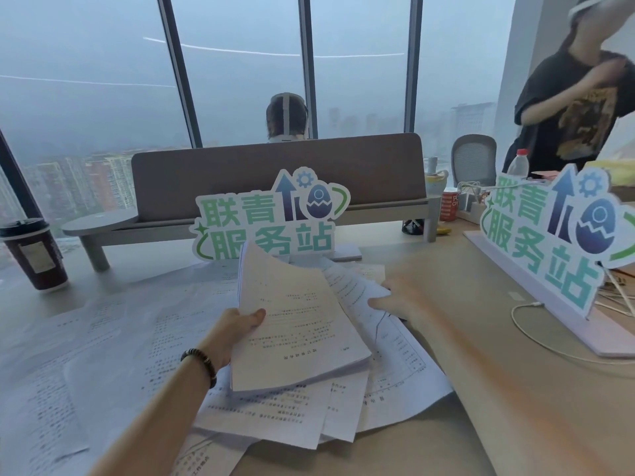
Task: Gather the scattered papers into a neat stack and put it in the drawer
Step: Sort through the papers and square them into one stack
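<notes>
white printed sheets cover the desk (pixel 536 424); at far left a dark coffee cup (pixel 34 254) stands beside them. the left hand (pixel 237 329), beaded bracelet (pixel 201 362) on its wrist, grips a thick stack of papers (pixel 299 324) by its left edge, thumb on top, fingers curled beneath, the stack lifted and tilted above the loose papers (pixel 343 407). forearm reaches in from lower left. the right hand (pixel 398 300), heavily motion-blurred, lies at the stack's right side with fingers stretched onto a loose sheet; whether it holds anything i cannot tell. a cut-out sign (pixel 271 218) stands behind.
</notes>
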### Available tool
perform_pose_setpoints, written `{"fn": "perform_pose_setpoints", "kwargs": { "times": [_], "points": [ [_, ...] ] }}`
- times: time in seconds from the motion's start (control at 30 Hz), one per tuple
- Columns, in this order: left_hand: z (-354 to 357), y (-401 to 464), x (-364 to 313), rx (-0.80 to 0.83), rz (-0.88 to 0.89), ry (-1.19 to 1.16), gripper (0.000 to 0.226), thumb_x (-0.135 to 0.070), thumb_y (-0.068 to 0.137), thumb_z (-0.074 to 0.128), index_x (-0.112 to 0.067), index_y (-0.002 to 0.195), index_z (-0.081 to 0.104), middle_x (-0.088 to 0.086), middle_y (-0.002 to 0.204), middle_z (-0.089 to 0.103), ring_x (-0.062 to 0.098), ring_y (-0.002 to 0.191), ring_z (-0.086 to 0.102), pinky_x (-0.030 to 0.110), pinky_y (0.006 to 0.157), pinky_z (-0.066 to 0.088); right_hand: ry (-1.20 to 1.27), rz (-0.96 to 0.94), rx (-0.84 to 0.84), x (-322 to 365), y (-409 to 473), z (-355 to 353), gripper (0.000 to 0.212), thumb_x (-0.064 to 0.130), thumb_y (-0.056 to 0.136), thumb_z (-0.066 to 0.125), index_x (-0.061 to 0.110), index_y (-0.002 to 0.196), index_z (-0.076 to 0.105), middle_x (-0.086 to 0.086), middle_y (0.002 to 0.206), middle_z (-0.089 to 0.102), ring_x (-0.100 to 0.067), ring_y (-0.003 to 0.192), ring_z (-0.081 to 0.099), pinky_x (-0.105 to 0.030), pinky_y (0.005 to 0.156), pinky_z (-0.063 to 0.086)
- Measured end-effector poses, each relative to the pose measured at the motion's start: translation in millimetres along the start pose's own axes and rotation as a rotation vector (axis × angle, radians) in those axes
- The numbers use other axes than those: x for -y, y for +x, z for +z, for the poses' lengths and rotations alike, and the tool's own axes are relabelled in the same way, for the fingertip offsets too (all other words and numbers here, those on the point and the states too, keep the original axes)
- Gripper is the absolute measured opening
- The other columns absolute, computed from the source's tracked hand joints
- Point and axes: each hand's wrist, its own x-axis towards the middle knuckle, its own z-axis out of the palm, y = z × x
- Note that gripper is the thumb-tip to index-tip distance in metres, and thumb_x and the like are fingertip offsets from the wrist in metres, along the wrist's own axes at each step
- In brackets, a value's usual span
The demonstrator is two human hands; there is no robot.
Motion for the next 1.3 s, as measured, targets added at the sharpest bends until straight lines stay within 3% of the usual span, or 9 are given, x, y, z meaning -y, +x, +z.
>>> {"fn": "perform_pose_setpoints", "kwargs": {
  "times": [0.1,0.27,0.37,0.47,0.7,0.9,1.1,1.3],
  "points": [
    [0,0,2,-0.005,0.019,0.022,0.029,-0.021,0.095,0.066,0.003,0.112,0.064,0.015,0.089,0.073,0.028,0.072,0.070,0.029,0.049,0.055,0.079,0.060,0.079,-2,2,0,0.025,0.023,0.087,0.075,0.009,0.106,0.068,-0.008,0.100,0.071,-0.022,0.083,0.069,-0.029,0.070,0.055],
    [-4,1,5,-0.008,0.041,0.008,0.028,-0.021,0.095,0.066,0.003,0.111,0.065,0.014,0.089,0.073,0.029,0.074,0.070,0.032,0.056,0.056,0.313,0.148,-0.039,-9,11,-21,0.059,0.035,0.068,0.085,0.009,0.119,0.068,-0.011,0.114,0.070,-0.027,0.096,0.069,-0.037,0.087,0.056],
    [-6,2,6,-0.004,0.048,-0.019,0.027,-0.020,0.095,0.066,0.001,0.112,0.065,0.015,0.091,0.072,0.030,0.077,0.070,0.035,0.062,0.057,0.359,0.196,-0.018,-9,5,-32,0.040,0.036,0.079,0.079,0.012,0.111,0.070,-0.008,0.100,0.073,-0.025,0.084,0.072,-0.033,0.075,0.056],
    [-6,3,7,0.024,0.058,-0.009,0.030,-0.021,0.095,0.065,0.002,0.114,0.064,0.016,0.097,0.073,0.030,0.080,0.071,0.033,0.060,0.058,0.231,0.182,0.098,-8,-3,-27,0.029,0.039,0.088,0.074,0.012,0.098,0.072,-0.002,0.084,0.072,-0.017,0.071,0.069,-0.025,0.057,0.050],
    [-6,4,10,0.046,0.067,0.033,0.032,-0.022,0.096,0.064,0.003,0.116,0.065,0.019,0.101,0.075,0.035,0.088,0.073,0.038,0.070,0.060,0.247,0.099,0.023,17,-3,-39,0.046,0.038,0.081,0.080,0.009,0.115,0.068,-0.009,0.106,0.073,-0.025,0.089,0.070,-0.034,0.079,0.054],
    [-7,9,11,0.010,0.056,0.053,0.037,-0.026,0.096,0.065,0.003,0.119,0.062,0.020,0.105,0.072,0.036,0.091,0.071,0.045,0.076,0.061,0.203,-0.025,-0.054,76,-15,-65,0.037,0.032,0.084,0.072,0.005,0.110,0.068,-0.007,0.099,0.070,-0.019,0.080,0.065,-0.028,0.065,0.047],
    [-6,5,10,0.009,0.062,0.003,0.031,-0.020,0.097,0.063,0.003,0.118,0.062,0.019,0.103,0.072,0.035,0.086,0.071,0.040,0.072,0.060,0.237,-0.161,-0.091,135,-33,-96,0.031,0.033,0.082,0.072,0.007,0.099,0.068,-0.008,0.096,0.070,-0.021,0.079,0.068,-0.032,0.070,0.049],
    [-10,-1,8,0.067,0.062,-0.123,0.033,-0.016,0.097,0.063,0.006,0.121,0.061,0.019,0.101,0.073,0.034,0.082,0.072,0.038,0.063,0.061,0.366,-0.248,-0.190,163,-46,-120,0.021,0.028,0.084,0.071,0.010,0.079,0.060,-0.004,0.078,0.062,-0.015,0.061,0.059,-0.024,0.054,0.043]
  ]
}}
